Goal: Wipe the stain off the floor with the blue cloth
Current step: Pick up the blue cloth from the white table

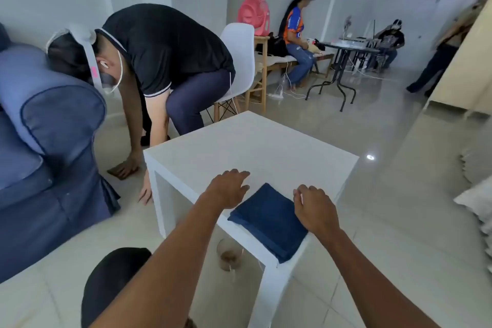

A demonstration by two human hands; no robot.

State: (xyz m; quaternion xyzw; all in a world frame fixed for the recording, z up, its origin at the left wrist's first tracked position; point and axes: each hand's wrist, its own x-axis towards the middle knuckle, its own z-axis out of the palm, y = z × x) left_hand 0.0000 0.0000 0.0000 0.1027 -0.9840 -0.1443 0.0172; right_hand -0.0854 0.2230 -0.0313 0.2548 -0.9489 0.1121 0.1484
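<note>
A folded dark blue cloth (267, 221) lies on the near corner of a low white table (255, 146). My left hand (229, 189) hovers just left of the cloth, fingers spread, holding nothing. My right hand (314, 208) hangs over the cloth's right edge with fingers curled down; it grips nothing that I can see. A brownish stain (229, 255) with a wet ring marks the floor tiles under the table, seen between its legs.
A blue sofa (48, 141) stands at the left. Beside it a person in a black shirt (149, 61) bends from a white chair (239, 61), wiping the floor. Other people sit at a dark table (343, 61) in the back. White cushions (479, 208) lie right.
</note>
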